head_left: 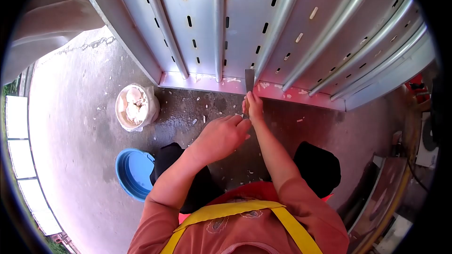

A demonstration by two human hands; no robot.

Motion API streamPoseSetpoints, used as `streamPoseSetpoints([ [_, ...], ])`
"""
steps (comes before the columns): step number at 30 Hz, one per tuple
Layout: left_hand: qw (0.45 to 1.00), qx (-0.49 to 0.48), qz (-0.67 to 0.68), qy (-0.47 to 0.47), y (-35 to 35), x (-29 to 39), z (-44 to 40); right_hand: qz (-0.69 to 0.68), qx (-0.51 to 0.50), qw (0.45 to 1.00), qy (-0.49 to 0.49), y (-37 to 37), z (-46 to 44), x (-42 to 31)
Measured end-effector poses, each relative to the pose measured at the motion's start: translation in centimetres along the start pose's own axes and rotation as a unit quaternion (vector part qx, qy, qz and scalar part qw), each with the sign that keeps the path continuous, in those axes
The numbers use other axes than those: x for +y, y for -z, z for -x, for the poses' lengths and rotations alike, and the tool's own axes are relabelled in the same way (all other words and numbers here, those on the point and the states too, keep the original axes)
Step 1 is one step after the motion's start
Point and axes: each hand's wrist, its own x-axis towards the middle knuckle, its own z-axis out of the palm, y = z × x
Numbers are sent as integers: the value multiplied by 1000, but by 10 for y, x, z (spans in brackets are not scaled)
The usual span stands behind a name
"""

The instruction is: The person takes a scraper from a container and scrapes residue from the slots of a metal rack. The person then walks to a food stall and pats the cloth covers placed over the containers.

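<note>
Head view: the right hand (254, 108) is wrapped around a scraper (249, 81), which points ahead of it at the metal panel (202, 42). Just behind it, the left hand (220, 136) is curled; whether around anything, I cannot tell.

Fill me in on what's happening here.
Someone's right hand grips a flat-bladed scraper, its blade pointing toward the lower edge of a slotted metal panel. The left hand is curled close to the handle; whether it grips it is unclear. Pale bits lie along that edge. A bucket and blue basin stand to the left.
</note>
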Motion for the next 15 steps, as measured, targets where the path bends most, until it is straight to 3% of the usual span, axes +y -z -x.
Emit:
streamPoseSetpoints([
  [6,1000,-4,6,-10,-2,2,-9,57,36,997,33,0,4,-4],
  [15,1000,-3,12,-6,-3,1,-8,-55,6,993,-103,-22,23,-33],
])
